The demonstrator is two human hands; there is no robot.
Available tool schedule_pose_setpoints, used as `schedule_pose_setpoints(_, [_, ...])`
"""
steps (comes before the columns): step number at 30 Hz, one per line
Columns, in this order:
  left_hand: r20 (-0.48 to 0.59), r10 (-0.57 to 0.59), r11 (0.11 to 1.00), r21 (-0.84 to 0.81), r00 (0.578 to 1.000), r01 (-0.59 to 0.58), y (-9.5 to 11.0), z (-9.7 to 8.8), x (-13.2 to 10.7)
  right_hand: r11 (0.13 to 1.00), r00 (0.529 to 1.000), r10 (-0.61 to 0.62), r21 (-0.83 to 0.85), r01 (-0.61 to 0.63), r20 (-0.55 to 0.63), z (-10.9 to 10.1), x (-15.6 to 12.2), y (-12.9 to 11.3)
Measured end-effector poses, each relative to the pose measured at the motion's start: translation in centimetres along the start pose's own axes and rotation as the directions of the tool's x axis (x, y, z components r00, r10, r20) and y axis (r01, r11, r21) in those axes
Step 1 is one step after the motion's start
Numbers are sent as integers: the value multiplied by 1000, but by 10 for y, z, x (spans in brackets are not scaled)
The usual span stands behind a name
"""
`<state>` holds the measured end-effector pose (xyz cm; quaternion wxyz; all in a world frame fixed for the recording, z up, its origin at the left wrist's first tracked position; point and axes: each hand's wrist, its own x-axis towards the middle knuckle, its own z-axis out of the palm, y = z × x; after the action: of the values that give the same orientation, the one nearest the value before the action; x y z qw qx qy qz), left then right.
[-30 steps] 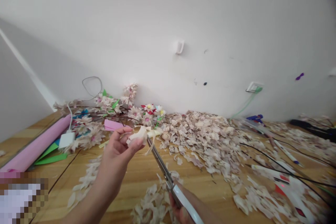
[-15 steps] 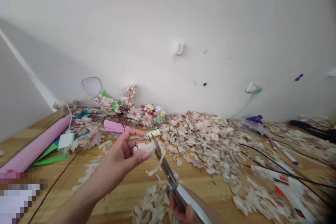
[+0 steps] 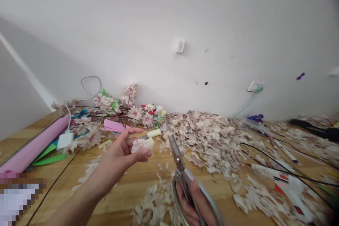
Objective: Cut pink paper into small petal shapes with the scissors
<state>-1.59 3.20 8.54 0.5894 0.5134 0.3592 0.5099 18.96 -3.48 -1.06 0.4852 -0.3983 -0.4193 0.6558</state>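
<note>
My left hand (image 3: 127,150) pinches a thin, papery whitish piece of garlic skin (image 3: 142,145) between thumb and fingers, with the index finger raised above it. In my right hand (image 3: 194,197) is a pair of metal scissors (image 3: 178,159), my fingers through the handles. The blades point up and away, a little to the right of the garlic skin and apart from it; they look nearly together, though blurred. Below the hands lies a small heap of pale scraps (image 3: 155,201) on the wooden table (image 3: 119,190). A large heap of garlic skins (image 3: 203,134) spreads behind the scissors.
Pale handmade flowers (image 3: 135,113) on dark stems lie at the back left, near a pink roll (image 3: 37,144) and a white charger (image 3: 65,140). On the right are a white-and-red glue gun (image 3: 296,197), a blue glue gun (image 3: 255,117), a pen (image 3: 286,151) and black cables.
The scissors have drawn away from the garlic skin to the right, their blades closer together. A curled strip that hung from the piece is gone from it. My left hand keeps its pinch.
</note>
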Motion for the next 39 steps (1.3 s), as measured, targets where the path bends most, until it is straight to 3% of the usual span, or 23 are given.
schedule_pose_setpoints(5, [-7,-58,998,16,998,58,-12,3,4,964,1000,17,267,-12,-16,-3,17,-28])
schedule_pose_setpoints(7, [-18,-71,997,1,997,71,-18,5,5,858,996,53,507,-85,78,-7,16,-40])
schedule_pose_setpoints(10, [-30,-93,996,-12,995,93,-24,7,6,759,962,60,614,-218,267,-10,13,-48])
schedule_pose_setpoints(13, [0,-128,992,6,992,128,-24,7,6,774,943,96,572,-272,318,-11,14,-44])
schedule_pose_setpoints(16, [23,-127,992,31,992,126,-22,4,4,852,949,182,439,-283,259,-9,16,-35])
schedule_pose_setpoints(19, [131,-126,991,67,983,118,-25,4,-1,979,994,72,186,-85,78,-2,16,-23])
schedule_pose_setpoints(21, [253,-152,986,110,955,128,-31,6,-5,995,997,-68,68,70,-36,3,13,-15])
schedule_pose_setpoints(24, [361,-196,973,186,912,135,-41,14,-14,989,986,-128,60,135,-107,9,11,-5])
schedule_pose_setpoints(30, [396,-244,956,249,885,152,-49,21,-20,980,971,-199,-11,199,-132,8,12,1])
schedule_pose_setpoints(33, [405,-267,962,161,875,219,-51,19,-15,976,963,-218,-59,211,-159,8,12,-1])
schedule_pose_setpoints(39, [330,-261,952,-66,907,298,-60,21,-6,974,957,-225,-82,213,-185,8,13,-2])
